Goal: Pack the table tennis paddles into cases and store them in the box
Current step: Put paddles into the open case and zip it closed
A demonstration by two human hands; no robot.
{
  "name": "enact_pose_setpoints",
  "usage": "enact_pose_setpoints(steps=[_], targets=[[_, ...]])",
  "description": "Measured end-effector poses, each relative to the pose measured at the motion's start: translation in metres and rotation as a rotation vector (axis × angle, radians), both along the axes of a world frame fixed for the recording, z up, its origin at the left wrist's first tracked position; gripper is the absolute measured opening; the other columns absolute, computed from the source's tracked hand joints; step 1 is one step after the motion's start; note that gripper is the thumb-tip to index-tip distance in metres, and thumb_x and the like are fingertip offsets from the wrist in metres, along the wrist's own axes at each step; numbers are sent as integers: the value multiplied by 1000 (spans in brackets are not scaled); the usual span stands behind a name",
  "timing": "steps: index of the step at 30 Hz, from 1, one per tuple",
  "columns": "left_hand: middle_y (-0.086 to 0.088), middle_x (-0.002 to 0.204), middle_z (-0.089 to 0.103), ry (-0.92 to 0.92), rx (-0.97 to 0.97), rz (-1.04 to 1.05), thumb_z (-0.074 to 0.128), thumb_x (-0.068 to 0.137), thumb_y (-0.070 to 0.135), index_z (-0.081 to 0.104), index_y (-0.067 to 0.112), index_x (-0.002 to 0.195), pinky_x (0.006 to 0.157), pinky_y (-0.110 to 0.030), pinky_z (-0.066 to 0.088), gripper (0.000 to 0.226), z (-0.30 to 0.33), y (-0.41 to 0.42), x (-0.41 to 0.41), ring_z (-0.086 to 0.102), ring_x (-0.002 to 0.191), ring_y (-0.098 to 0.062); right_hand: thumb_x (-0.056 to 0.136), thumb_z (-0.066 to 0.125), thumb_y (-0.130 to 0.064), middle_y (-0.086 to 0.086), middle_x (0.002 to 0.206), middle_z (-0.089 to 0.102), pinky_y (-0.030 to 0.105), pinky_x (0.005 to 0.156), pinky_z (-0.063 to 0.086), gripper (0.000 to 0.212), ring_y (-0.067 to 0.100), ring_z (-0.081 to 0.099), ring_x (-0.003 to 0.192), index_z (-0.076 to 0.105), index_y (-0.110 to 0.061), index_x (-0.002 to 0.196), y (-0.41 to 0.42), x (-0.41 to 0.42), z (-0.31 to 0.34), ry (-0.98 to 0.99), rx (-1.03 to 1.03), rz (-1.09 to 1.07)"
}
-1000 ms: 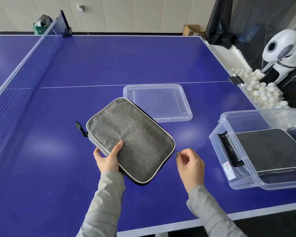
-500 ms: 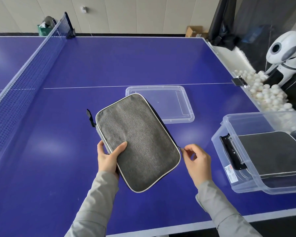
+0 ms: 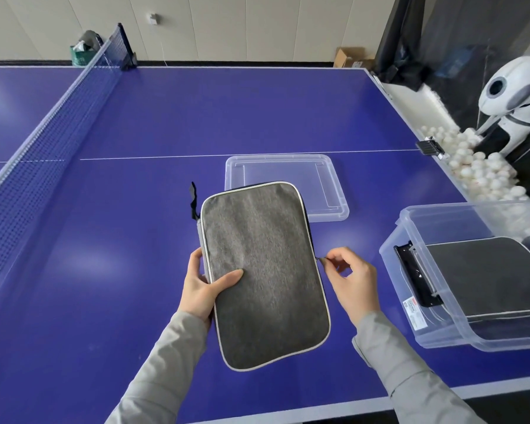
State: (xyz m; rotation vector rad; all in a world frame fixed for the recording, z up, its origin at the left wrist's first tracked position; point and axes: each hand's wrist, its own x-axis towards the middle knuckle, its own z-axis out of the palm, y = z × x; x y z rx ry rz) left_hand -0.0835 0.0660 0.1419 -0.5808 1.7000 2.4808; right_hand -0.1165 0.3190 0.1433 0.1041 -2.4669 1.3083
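Observation:
A grey fabric paddle case (image 3: 263, 270) with pale piping is held above the blue table, its long side running away from me. My left hand (image 3: 202, 286) grips its left edge, thumb on top. My right hand (image 3: 349, 276) pinches the zipper pull on the case's right edge, about halfway along. To the right stands a clear plastic box (image 3: 416, 316), tilted toward me, with another grey case (image 3: 487, 276) lying inside. No paddle shows; the held case hides what is inside it.
The box's clear lid (image 3: 331, 209) lies flat on the table beyond the held case. The net (image 3: 43, 142) crosses at the left. A white ball machine (image 3: 514, 96) and several white balls (image 3: 478, 166) sit off the right edge.
The case has turned clockwise from slanted to nearly straight away from me. My right hand, still pinching the zipper pull, has moved up the right edge.

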Motion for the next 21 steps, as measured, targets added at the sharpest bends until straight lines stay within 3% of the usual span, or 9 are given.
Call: enact_pose_setpoints(steps=[5, 10, 13, 21], targets=[[-11, 89, 74, -20, -31, -100, 87, 54, 1, 51, 29, 112, 61, -39, 58, 74, -4, -3, 1, 71, 79, -33, 80, 70, 2, -9, 68, 62, 6, 63, 42, 10, 5, 55, 66, 64, -6, 77, 2, -4, 6, -81, -81, -5], [-16, 93, 73, -33, -94, -208, 89, 44, 17, 49, 30, 116, 65, -43, 58, 83, -3, -9, -4, 70, 83, -38, 81, 68, 2, -2, 71, 64, 8, 64, 43, 9, 6, 56, 67, 64, -6, 80, 3, -8, 9, -154, -154, -21], [-16, 91, 73, -16, -176, -296, 90, 45, 18, 52, 37, 110, 68, -45, 58, 77, -2, -15, -8, 70, 82, -38, 80, 67, 3, -1, 73, 63, 7, 64, 43, 10, 1, 55, 64, 62, -7, 80, 7, -15, 15, -191, -225, -47], [-12, 90, 73, 20, -434, -497, 90, 46, 25, 51, 47, 107, 73, -45, 58, 75, 11, -24, -19, 71, 81, -32, 79, 68, -1, -5, 74, 66, 19, 69, 48, 19, 1, 57, 64, 63, -19, 77, 24, -27, 29, -241, -183, -38]])
